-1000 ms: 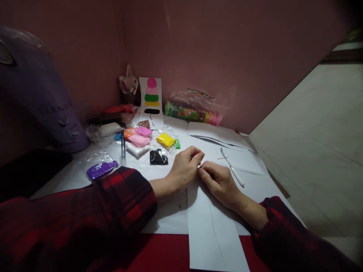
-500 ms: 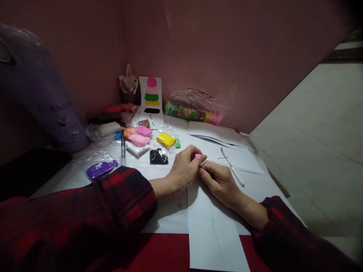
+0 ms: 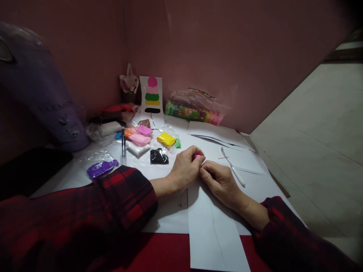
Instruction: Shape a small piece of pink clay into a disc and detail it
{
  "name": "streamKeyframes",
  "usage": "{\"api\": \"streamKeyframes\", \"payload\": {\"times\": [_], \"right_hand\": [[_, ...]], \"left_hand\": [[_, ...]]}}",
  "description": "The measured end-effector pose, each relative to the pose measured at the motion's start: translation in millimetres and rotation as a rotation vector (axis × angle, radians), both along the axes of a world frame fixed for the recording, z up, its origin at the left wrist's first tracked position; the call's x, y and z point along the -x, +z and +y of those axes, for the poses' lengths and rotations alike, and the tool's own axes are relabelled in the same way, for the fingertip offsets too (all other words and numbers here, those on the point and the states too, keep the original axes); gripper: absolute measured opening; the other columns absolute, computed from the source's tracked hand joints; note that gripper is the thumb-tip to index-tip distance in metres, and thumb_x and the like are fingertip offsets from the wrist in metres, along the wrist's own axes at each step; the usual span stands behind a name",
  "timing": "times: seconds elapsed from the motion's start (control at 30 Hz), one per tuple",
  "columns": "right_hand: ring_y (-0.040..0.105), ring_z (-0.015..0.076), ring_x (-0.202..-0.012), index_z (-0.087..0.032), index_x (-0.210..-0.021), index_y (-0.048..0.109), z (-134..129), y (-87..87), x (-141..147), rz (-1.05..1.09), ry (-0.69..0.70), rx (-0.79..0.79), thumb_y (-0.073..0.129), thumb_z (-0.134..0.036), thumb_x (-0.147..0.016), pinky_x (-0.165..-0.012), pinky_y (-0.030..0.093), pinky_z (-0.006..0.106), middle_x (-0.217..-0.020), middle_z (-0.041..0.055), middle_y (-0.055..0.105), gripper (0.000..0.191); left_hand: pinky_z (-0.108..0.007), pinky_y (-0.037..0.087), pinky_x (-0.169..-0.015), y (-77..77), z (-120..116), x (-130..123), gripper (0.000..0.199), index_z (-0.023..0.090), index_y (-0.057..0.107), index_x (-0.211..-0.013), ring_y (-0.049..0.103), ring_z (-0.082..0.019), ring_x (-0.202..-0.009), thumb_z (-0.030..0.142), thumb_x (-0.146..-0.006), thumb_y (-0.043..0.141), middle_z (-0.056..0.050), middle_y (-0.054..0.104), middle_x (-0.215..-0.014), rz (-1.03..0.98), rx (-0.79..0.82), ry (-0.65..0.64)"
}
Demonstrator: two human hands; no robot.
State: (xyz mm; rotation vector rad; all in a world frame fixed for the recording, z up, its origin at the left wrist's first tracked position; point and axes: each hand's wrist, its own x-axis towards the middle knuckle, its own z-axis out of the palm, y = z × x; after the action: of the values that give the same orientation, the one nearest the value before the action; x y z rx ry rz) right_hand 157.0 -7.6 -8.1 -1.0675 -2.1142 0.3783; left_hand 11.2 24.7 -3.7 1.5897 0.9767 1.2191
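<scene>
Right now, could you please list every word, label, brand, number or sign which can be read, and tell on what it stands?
"ELEMEN": on the purple container at the left; its last letters fade around the side, so the word may be longer.
Too small and blurred to read: the print on the green packet by the wall.
I can read nothing else.

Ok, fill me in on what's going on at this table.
A person's left hand pinches a small pink piece, mostly hidden by the fingers. The right hand is close beside it, its fingers curled; whether it holds anything is unclear. Both are above a white paper strip. A fork lies to the right, with yellow, black and purple packets to the left.
</scene>
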Motion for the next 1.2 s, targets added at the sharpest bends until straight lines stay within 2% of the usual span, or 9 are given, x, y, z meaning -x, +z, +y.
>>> {"api": "streamKeyframes", "payload": {"times": [0.33,0.47,1.2], "right_hand": [[0.047,0.0129,-0.061,-0.018,-0.071,0.053,2.2,1.0,2.0,0.029,0.031,-0.007,0.049,-0.019,-0.092,-0.059,0.038,0.026,-0.066,-0.0003,0.053,0.022],[0.043,0.0126,-0.057,-0.019,-0.065,0.05,2.0,0.4,1.1,0.005,-0.005,0.008,0.049,-0.022,-0.092,-0.056,0.036,0.027,-0.062,-0.0011,0.049,0.027],[0.046,0.0132,-0.058,-0.02,-0.068,0.052,0.6,1.6,1.4,-0.005,0.001,-0.019,0.048,-0.021,-0.092,-0.056,0.038,0.027,-0.063,-0.0006,0.052,0.025]], "left_hand": [[-0.025,0.04,-0.065,-0.2,-0.3,-0.5,0.005,0.017,0.06,-0.077,0.051,-0.013,-0.068,0.022,-0.079,0.057,0.002,0.057,-0.07,-0.021,0.018,-0.019],[-0.025,0.039,-0.064,-0.4,-0.3,0.1,0.008,0.017,0.06,-0.076,0.05,-0.013,-0.068,0.018,-0.08,0.053,0.002,0.055,-0.068,-0.003,0.008,-0.012],[-0.026,0.044,-0.067,-2.8,1.8,-0.7,0.011,0.018,0.061,-0.073,0.054,-0.015,-0.07,0.019,-0.079,0.053,0.0,0.06,-0.068,0.086,-0.004,-0.023]]}}
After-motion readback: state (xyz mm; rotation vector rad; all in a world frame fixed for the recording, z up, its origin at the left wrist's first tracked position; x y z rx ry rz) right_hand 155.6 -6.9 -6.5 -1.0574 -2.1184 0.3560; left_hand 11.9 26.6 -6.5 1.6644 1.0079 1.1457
